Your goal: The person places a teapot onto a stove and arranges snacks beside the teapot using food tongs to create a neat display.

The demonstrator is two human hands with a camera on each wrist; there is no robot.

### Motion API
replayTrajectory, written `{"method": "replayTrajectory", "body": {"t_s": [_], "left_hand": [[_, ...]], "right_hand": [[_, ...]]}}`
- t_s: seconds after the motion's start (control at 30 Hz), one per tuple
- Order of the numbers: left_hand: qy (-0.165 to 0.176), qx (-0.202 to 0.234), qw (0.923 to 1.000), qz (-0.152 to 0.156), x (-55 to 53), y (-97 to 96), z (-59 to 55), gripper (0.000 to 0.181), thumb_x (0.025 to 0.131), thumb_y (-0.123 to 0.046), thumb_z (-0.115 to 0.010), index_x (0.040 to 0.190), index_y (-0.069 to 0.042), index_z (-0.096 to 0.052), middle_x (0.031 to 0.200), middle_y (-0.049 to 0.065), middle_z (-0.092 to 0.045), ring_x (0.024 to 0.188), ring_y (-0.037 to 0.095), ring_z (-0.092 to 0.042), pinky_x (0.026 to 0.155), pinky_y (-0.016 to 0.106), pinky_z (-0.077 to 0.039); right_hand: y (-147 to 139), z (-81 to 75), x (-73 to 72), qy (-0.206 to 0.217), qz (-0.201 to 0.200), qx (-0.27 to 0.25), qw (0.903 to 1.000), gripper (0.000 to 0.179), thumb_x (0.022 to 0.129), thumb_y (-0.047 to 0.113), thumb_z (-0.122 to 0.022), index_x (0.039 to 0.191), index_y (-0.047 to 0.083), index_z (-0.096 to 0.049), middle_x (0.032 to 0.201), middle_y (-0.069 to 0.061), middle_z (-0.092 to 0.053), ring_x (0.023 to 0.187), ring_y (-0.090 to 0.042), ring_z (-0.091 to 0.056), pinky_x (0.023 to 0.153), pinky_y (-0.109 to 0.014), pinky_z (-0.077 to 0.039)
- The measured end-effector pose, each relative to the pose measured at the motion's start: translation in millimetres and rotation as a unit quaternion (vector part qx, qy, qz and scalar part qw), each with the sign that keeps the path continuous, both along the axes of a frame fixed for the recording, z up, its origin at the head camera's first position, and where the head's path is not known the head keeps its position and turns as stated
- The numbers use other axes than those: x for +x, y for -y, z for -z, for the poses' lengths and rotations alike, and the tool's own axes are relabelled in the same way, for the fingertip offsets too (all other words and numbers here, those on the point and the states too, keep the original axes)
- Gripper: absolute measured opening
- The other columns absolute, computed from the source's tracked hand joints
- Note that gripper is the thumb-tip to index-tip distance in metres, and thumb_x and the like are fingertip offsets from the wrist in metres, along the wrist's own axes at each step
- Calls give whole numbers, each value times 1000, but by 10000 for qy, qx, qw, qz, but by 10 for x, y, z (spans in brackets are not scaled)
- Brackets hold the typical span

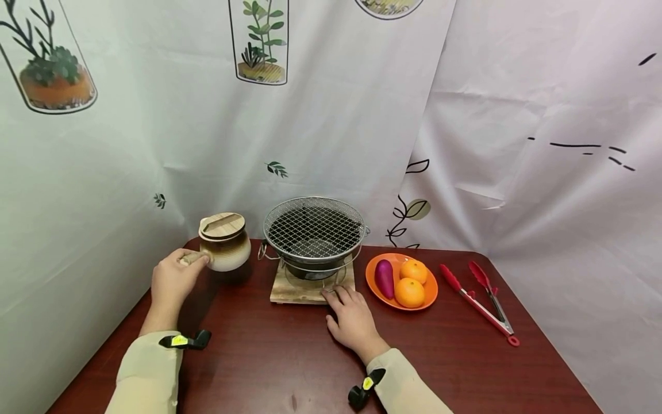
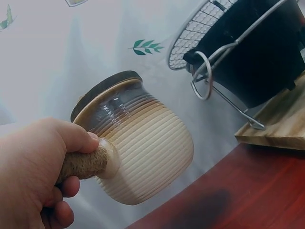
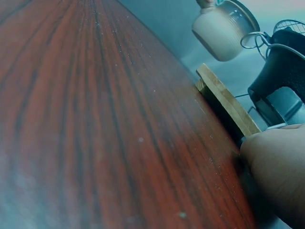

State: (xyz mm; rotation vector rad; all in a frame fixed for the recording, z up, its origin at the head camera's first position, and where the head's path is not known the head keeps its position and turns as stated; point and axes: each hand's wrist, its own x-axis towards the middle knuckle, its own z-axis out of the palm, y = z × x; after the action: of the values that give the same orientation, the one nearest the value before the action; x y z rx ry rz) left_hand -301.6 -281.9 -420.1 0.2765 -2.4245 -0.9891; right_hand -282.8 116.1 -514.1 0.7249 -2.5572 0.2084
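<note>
My left hand [image 1: 173, 279] grips the twine-wrapped side handle [image 2: 83, 164] of a ribbed ceramic pot [image 1: 227, 253], brown above and cream below, with a wooden lid [image 1: 223, 226] on. In the left wrist view the pot is held up over the table, its shadow beneath. Right of it a black tabletop grill [image 1: 310, 267] with a round wire mesh [image 1: 315, 227] stands on a wooden board [image 1: 289, 290]. The fingers of my right hand [image 1: 354, 322] rest relaxed on the board's front edge, near the grill's wire stand, holding nothing.
On the right, an orange plate [image 1: 374, 290] carries a purple eggplant [image 1: 384, 279] and two oranges [image 1: 410, 292]. Red-tipped tongs [image 1: 483, 310] lie spread at the far right. The dark red table [image 1: 269, 356] backs onto a white printed curtain [image 1: 336, 115].
</note>
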Motion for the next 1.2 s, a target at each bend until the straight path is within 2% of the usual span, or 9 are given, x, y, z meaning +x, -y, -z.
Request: {"method": "replayTrajectory", "body": {"t_s": [0.3, 0.53, 0.8, 1.2], "left_hand": [[-236, -74, 9997, 47, -14, -21, -206, 44, 90, -42, -71, 111, -4, -72, 103, 23, -71, 95, 41, -64, 76, 49, -47], [-248, -258, 9992, 154, -36, -11, -342, 46, 90, -43, -71, 111, -3, -71, 104, 24, -71, 95, 43, -64, 77, 52, -47], [-184, -255, 9993, 185, -53, -37, -485, 47, 90, -46, -70, 111, -4, -71, 106, 23, -71, 98, 43, -63, 81, 56, -48], [-369, -253, 9989, 169, -96, -75, -668, 46, 88, -44, -70, 110, -4, -71, 106, 24, -71, 100, 44, -63, 82, 55, -47]], "right_hand": [[2, -15, 2, 34, -14, 0, 10000, 53, 90, 31, -69, 141, 21, -60, 139, -9, -57, 129, -32, -51, 108, -49, -41], [4, -19, 1, 73, -17, -33, 10000, 54, 89, 31, -69, 141, 22, -60, 138, -9, -57, 130, -32, -51, 108, -50, -41], [-2, -13, -5, 66, 17, -6, 10000, 54, 89, 32, -69, 141, 22, -59, 139, -9, -57, 130, -32, -51, 108, -49, -40], [-6, 9, -12, 37, 14, -21, 10000, 54, 89, 32, -69, 141, 22, -59, 139, -9, -57, 131, -32, -51, 109, -49, -40]]}}
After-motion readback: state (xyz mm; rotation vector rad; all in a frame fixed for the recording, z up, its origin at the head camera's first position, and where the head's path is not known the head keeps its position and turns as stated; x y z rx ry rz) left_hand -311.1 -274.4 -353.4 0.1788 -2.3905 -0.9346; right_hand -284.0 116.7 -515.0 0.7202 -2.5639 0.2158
